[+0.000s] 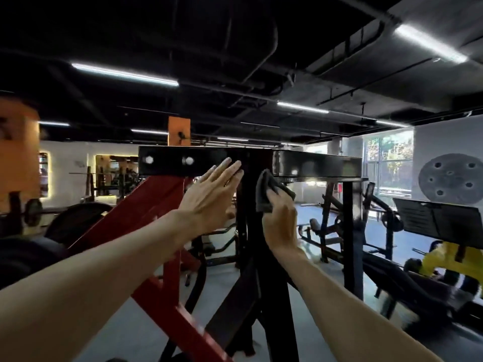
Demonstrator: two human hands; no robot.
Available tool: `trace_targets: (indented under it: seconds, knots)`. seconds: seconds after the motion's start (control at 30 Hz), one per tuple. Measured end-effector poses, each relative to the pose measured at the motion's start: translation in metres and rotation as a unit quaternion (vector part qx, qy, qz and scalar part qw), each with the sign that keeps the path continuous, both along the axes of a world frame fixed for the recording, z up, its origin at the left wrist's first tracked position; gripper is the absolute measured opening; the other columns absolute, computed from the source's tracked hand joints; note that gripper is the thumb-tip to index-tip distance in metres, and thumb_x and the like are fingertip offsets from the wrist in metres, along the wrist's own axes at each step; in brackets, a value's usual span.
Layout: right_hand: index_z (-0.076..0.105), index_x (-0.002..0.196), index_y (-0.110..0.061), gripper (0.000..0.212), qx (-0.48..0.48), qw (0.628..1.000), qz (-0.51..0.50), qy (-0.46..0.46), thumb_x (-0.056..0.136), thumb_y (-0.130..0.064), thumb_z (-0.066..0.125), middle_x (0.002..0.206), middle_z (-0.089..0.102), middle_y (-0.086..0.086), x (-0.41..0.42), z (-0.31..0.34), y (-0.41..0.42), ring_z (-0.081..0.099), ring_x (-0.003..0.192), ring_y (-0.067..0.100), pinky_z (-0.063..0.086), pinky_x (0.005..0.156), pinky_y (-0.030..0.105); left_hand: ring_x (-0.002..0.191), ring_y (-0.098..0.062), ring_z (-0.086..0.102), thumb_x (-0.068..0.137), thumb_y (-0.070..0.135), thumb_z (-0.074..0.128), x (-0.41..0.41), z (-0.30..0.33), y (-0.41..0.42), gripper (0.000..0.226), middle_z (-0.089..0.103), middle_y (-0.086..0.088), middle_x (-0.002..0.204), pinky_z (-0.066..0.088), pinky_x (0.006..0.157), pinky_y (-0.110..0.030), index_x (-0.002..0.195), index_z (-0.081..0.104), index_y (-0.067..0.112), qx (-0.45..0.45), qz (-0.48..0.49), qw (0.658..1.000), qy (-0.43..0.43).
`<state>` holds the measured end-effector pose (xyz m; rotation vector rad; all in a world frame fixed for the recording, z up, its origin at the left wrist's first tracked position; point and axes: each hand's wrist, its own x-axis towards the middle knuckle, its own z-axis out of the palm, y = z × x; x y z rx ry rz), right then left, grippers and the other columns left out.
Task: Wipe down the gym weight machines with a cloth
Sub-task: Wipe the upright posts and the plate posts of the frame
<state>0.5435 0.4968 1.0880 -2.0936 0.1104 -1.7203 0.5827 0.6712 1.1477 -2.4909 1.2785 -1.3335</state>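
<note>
While the right hand bunches a dark grey cloth between thumb and curled fingers and lifts it toward the black upright post of the weight machine, the left hand reaches out flat, fingers straight and together, their tips at the black top crossbeam just left of the post. Whether those fingertips actually touch the beam cannot be told. The flat hand looks meant to steady the person against the frame, so the wiping hand can press the cloth at the joint where post and beam meet; the cloth is wadded small, which suits a narrow steel face. It sits right at the post's right edge, just under the beam. Two pale bolt heads show on the beam's left end, and a red angled arm of the same machine slopes down to the lower left. The steel is glossy black paint, which should wipe easily. Around it lies a dim gym with a black ceiling, strip lights, a grey floor, other machines, an orange column and a bright window at the far right.
</note>
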Motion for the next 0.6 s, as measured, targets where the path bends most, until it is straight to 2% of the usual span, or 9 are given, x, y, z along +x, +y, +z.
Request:
trace_targets:
  seconds: [0.03, 0.1, 0.17, 0.23, 0.3, 0.37, 0.43, 0.53, 0.6]
  knots:
    - [0.07, 0.113, 0.002, 0.028, -0.06, 0.998, -0.002, 0.018, 0.089, 0.01, 0.058, 0.115, 0.065, 0.02, 0.009, -0.002, 0.001, 0.06, 0.11, 0.036, 0.055, 0.088, 0.04, 0.154, -0.02, -0.02, 0.097, 0.035, 0.06, 0.0, 0.006, -0.001, 0.091, -0.015, -0.003, 0.169, -0.005, 0.128, -0.038, 0.162, -0.001, 0.014, 0.021, 0.03, 0.999, 0.004]
    - [0.065, 0.12, 0.005, 0.03, -0.11, 0.993, -0.004, 0.05, 0.09, 0.007, 0.062, 0.121, 0.059, 0.023, 0.016, 0.0, 0.004, 0.057, 0.115, 0.04, 0.057, 0.089, 0.049, 0.152, -0.021, -0.026, 0.097, 0.026, 0.06, 0.0, 0.015, -0.004, 0.097, -0.025, -0.003, 0.167, -0.009, 0.127, -0.041, 0.161, -0.012, 0.018, 0.045, 0.076, 0.996, 0.018]
    - [0.065, 0.12, 0.004, 0.03, -0.177, 0.983, -0.04, 0.042, 0.091, -0.002, 0.063, 0.117, 0.059, 0.021, 0.021, -0.001, 0.0, 0.059, 0.114, 0.038, 0.061, 0.082, 0.045, 0.151, -0.022, -0.028, 0.096, 0.017, 0.059, 0.002, 0.021, -0.008, 0.099, -0.029, -0.005, 0.165, -0.01, 0.126, -0.042, 0.16, -0.017, 0.022, 0.05, 0.102, 0.993, 0.037]
    - [0.066, 0.118, 0.004, 0.03, -0.206, 0.975, -0.076, 0.035, 0.09, -0.003, 0.061, 0.116, 0.062, 0.02, 0.026, -0.002, -0.016, 0.06, 0.113, 0.036, 0.06, 0.082, 0.044, 0.151, -0.023, -0.029, 0.094, 0.01, 0.059, 0.005, 0.025, -0.01, 0.102, -0.03, -0.007, 0.165, -0.01, 0.126, -0.044, 0.159, -0.018, 0.025, 0.052, 0.121, 0.99, 0.05]
    - [0.066, 0.121, 0.004, 0.037, -0.15, 0.984, -0.075, 0.059, 0.084, 0.008, 0.064, 0.122, 0.062, 0.024, 0.028, -0.004, -0.027, 0.06, 0.114, 0.041, 0.057, 0.089, 0.05, 0.151, -0.024, -0.028, 0.094, 0.008, 0.059, 0.011, 0.029, -0.011, 0.102, -0.029, -0.008, 0.165, -0.01, 0.126, -0.045, 0.16, -0.017, 0.024, 0.051, 0.132, 0.988, 0.06]
    - [0.061, 0.129, 0.0, 0.035, -0.034, 0.993, -0.067, 0.088, 0.096, 0.003, 0.051, 0.129, 0.059, 0.022, 0.026, -0.009, -0.041, 0.057, 0.119, 0.039, 0.05, 0.095, 0.042, 0.152, -0.024, -0.026, 0.094, 0.009, 0.059, 0.015, 0.031, -0.01, 0.101, -0.028, -0.009, 0.165, -0.009, 0.126, -0.045, 0.16, -0.017, 0.021, 0.052, 0.137, 0.987, 0.066]
    - [0.062, 0.119, -0.001, 0.027, 0.076, 0.988, -0.091, 0.094, 0.101, 0.0, 0.042, 0.115, 0.062, 0.019, 0.02, -0.012, -0.054, 0.06, 0.109, 0.035, 0.042, 0.081, 0.029, 0.152, -0.024, -0.025, 0.095, 0.014, 0.059, 0.017, 0.031, -0.009, 0.1, -0.027, -0.009, 0.165, -0.01, 0.126, -0.044, 0.16, -0.017, 0.017, 0.053, 0.135, 0.987, 0.063]
    - [0.064, 0.1, 0.001, 0.024, 0.152, 0.985, -0.079, -0.021, 0.091, 0.015, 0.046, 0.092, 0.058, 0.015, 0.007, 0.009, -0.052, 0.057, 0.088, 0.032, 0.028, 0.069, 0.022, 0.153, -0.024, -0.024, 0.097, 0.015, 0.056, 0.022, 0.035, -0.01, 0.096, -0.026, -0.009, 0.166, -0.009, 0.126, -0.045, 0.16, -0.017, 0.014, 0.054, 0.125, 0.99, 0.041]
    - [0.065, 0.101, 0.003, 0.025, 0.095, 0.989, -0.056, -0.099, 0.088, 0.018, 0.05, 0.096, 0.058, 0.016, 0.004, 0.04, -0.035, 0.052, 0.086, 0.022, 0.032, 0.072, 0.01, 0.153, -0.025, -0.024, 0.097, 0.015, 0.055, 0.027, 0.04, -0.014, 0.095, -0.025, -0.008, 0.166, -0.007, 0.126, -0.047, 0.16, -0.015, 0.014, 0.055, 0.118, 0.991, 0.04]
